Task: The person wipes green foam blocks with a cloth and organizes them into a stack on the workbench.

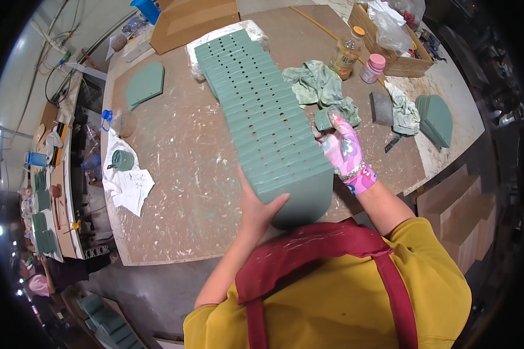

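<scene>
Centrally, one overlapped row of green drilled panels [266,125], round-cornered, on a worn brown worktable [180,174]. Long axis: from upper centre of the frame down to lower centre, leaning slightly rightward; far end over a white padded support [259,32], near end just before the apron [308,256].

Left hand [256,210]: bare, nearer of the two, touching the row's near left corner; thumb spread over the front face, fingers mostly hidden behind the edge, so firmness of grip cannot be told.

Right hand [346,150]: pink floral glove, right of the row and farther up; thumb and fingers closed about a small green block [322,121], possibly an abrasive pad. Contact between block and panels: cannot be told.

Right of centre: green-stained rag [311,82], grey rectangular block [381,109], orange-capped bottle [346,55], pink-lidded jar [372,69].

Right edge of the table: stacked green panels [435,121].

Upper left: single green panel [145,84], lying flat.
</scene>
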The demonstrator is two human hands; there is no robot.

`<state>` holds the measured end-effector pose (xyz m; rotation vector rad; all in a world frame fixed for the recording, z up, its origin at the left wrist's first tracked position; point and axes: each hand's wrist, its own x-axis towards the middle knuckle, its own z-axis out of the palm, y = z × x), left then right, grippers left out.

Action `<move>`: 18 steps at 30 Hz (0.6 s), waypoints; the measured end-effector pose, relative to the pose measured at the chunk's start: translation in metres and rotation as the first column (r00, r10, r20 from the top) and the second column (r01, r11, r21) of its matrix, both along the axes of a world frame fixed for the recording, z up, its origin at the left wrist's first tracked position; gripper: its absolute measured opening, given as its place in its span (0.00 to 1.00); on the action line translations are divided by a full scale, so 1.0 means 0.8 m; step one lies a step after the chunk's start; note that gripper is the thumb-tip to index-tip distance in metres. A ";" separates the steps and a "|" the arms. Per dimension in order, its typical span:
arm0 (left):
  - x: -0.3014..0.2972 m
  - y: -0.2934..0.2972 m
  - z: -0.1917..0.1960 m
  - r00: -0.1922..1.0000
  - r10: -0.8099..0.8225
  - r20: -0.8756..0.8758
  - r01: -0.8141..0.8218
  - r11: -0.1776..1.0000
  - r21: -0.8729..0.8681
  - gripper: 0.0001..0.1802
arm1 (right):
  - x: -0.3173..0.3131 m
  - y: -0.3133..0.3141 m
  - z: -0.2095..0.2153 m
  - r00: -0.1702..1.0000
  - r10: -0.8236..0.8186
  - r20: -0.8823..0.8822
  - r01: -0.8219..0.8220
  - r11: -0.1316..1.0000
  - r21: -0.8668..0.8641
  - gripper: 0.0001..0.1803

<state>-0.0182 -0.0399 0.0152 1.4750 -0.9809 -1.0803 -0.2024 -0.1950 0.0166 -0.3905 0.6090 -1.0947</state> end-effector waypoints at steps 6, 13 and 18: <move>-0.004 0.003 -0.008 0.998 0.043 -0.039 -0.045 0.998 -0.045 0.64 | 0.036 -0.056 0.058 0.704 -0.267 -0.658 -0.168 0.838 -0.519 0.16; -0.008 0.001 -0.005 0.987 0.003 -0.163 -0.022 0.993 -0.118 0.60 | 0.133 -0.072 0.090 0.298 -0.821 -0.486 -0.788 0.076 -0.611 0.13; -0.005 0.005 -0.014 0.984 0.030 -0.173 -0.046 0.995 -0.085 0.62 | 0.070 -0.096 0.098 0.049 -0.807 -0.588 -0.867 0.258 -0.426 0.14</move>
